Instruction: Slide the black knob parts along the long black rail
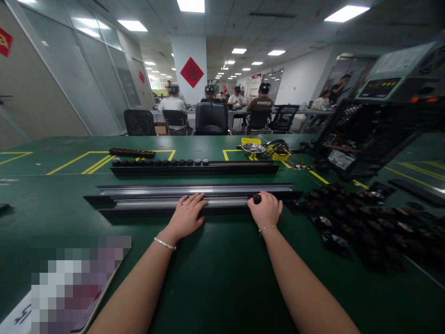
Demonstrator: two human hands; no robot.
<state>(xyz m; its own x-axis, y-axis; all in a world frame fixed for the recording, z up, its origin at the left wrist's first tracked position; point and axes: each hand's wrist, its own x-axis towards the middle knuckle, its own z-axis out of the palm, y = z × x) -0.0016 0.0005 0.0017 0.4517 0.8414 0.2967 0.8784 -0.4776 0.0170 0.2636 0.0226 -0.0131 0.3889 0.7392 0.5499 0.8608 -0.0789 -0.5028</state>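
Note:
Two long black rails with silver inner channels lie side by side across the green table: a near rail point(139, 212) and a second rail point(146, 190) just behind it. My left hand point(187, 214) rests on the near rail with its fingers stretched out, holding nothing. Near that rail's right end, my right hand point(268, 208) is closed round a small black round part point(257, 198); the rest of the part is hidden by the fingers. Farther back, another black rail point(194, 171) carries a row of small black round parts point(163, 162) along its left portion.
A dark heap of small parts point(368, 218) spreads at the right. Behind it stands an open black equipment case point(351, 134). At the back are a metal bowl point(253, 148), a yellow bin point(280, 153) with cables and a dark strip point(132, 152). Several people sit at farther tables.

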